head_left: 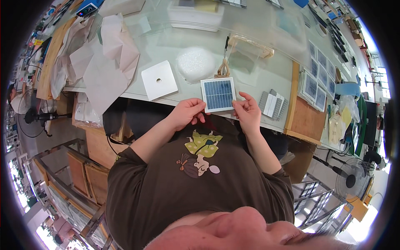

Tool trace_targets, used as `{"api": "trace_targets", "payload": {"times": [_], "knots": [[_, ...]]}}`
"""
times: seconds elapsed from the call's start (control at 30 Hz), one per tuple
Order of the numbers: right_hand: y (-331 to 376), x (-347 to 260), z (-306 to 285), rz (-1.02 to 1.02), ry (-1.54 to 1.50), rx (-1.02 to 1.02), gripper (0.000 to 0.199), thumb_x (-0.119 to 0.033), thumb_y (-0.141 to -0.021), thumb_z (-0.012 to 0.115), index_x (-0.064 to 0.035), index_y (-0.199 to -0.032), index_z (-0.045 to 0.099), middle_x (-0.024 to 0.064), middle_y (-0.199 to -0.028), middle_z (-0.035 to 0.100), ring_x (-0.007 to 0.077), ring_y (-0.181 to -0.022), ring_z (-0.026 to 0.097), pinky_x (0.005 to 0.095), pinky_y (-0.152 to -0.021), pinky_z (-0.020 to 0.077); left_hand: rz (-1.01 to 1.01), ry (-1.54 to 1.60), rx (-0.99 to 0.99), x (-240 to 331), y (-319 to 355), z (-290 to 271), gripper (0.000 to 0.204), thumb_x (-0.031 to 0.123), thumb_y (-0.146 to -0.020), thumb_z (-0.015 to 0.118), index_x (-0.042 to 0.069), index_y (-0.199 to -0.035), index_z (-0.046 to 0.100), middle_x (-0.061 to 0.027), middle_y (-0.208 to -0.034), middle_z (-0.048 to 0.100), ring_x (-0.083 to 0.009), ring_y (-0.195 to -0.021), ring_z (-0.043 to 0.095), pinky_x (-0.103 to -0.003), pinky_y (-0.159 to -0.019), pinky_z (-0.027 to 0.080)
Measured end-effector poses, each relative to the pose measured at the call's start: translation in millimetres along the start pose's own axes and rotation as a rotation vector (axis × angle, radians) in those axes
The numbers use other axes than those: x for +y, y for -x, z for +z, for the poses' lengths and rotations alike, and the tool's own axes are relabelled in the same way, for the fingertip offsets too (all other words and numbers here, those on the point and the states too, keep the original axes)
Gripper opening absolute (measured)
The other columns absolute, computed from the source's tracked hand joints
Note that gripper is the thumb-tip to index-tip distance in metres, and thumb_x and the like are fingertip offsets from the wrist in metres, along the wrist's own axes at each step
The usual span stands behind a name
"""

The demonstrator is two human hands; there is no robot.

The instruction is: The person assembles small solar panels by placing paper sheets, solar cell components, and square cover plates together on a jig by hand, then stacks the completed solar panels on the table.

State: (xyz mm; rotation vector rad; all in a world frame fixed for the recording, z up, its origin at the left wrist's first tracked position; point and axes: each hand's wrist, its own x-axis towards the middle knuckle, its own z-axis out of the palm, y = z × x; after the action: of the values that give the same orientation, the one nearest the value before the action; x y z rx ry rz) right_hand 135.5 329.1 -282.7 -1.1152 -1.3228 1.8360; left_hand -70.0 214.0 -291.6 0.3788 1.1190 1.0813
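Observation:
A small solar panel (218, 95) with blue cells and a white frame is held at the table's near edge, face up. My left hand (189, 112) pinches its lower left side between thumb and fingers. At its lower right corner, my right hand (247, 109) grips with thumb and index finger, the other fingers curled or raised. Just beyond the panel lies a tan-handled tool (223, 68), its far end dark. To the left are a white bubbly foam-like mound (195, 65) and a white square plate (159, 80) with a small hole in its middle.
Stacked solar panels (312, 86) stand at the right beside a wooden board (306, 114). Grey-and-white strips (273, 105) lie near the right edge. Crumpled pale sheets (106, 60) cover the left side. A clear plastic sheet spans the back. Fans (351, 181) stand on both sides.

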Motion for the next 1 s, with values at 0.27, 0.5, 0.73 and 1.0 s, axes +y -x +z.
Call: {"api": "trace_targets", "payload": {"times": [0.27,0.5,0.73,1.0], "knots": [[1.9,-3.2,2.9,0.031,-0.046,0.025,0.037,-0.003,-0.087,0.066,0.0014,-0.12,0.049,0.002,-0.072,0.061,0.0065,-0.055,0.052,0.0192,-0.05,0.0402,-0.023,-0.032,0.037,7.3,2.8,2.8,0.018,0.021,-0.097,0.054,0.005,-0.094,0.06,-0.0074,-0.085,0.067,-0.0076,-0.06,0.057,-0.018,-0.045,0.039],[-1.5,-5.5,0.6,0.137,-0.045,0.033,0.03,-0.006,-0.085,0.069,-0.0005,-0.106,0.048,0.0023,-0.066,0.058,0.0081,-0.052,0.053,0.0206,-0.046,0.0402,-0.04,-0.061,0.056,11.8,4.1,2.7,0.019,0.021,-0.096,0.056,0.004,-0.09,0.061,-0.006,-0.084,0.067,-0.0075,-0.061,0.056,-0.019,-0.047,0.039],[-0.9,-13.7,-4.5,0.279,-0.075,0.078,0.024,-0.01,-0.086,0.068,0.0011,-0.101,0.051,0.0056,-0.068,0.062,0.011,-0.052,0.057,0.022,-0.045,0.044,0.012,-0.115,0.119,15.9,-2.6,10.7,0.019,0.022,-0.092,0.061,0.003,-0.086,0.061,-0.0045,-0.075,0.065,-0.0082,-0.054,0.054,-0.021,-0.046,0.039],[7.8,-28.7,-61.2,0.093,0.043,0.249,0.018,-0.014,-0.092,0.061,0.0003,-0.102,0.059,0.0026,-0.074,0.06,0.0089,-0.06,0.055,0.022,-0.049,0.0438,0.765,-1.028,0.507,44.2,-19.7,1.9,0.015,0.016,-0.088,0.065,0.001,-0.085,0.063,-0.006,-0.076,0.062,-0.0139,-0.067,0.057,-0.028,-0.06,0.046]]}}
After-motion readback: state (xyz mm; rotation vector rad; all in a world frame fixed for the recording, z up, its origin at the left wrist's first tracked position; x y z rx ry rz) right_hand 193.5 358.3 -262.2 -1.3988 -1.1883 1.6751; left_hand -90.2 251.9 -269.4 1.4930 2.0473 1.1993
